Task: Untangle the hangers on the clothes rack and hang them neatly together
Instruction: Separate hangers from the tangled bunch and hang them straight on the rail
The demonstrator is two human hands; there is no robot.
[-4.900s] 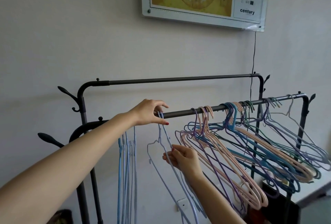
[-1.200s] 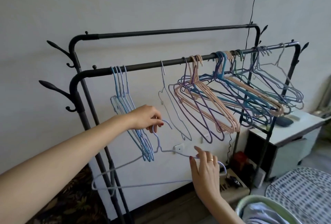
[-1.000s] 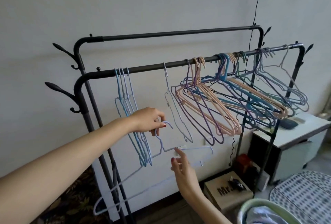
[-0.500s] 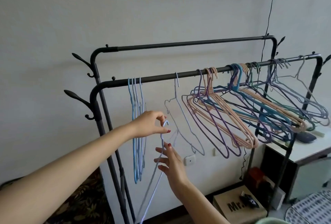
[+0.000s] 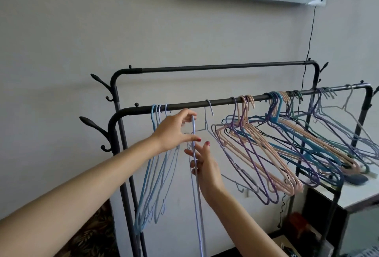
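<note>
A pale lilac wire hanger (image 5: 196,185) hangs edge-on below the front rail (image 5: 221,102) of the black clothes rack (image 5: 114,133), its hook just under the rail. Light blue hangers (image 5: 155,164) hang grouped at the rail's left end; a single pale hanger (image 5: 207,125) follows, then tangled pink, purple and blue hangers (image 5: 287,148) spread rightward.

Soft daylight, slight blur, wide-angle bend at edges
</note>
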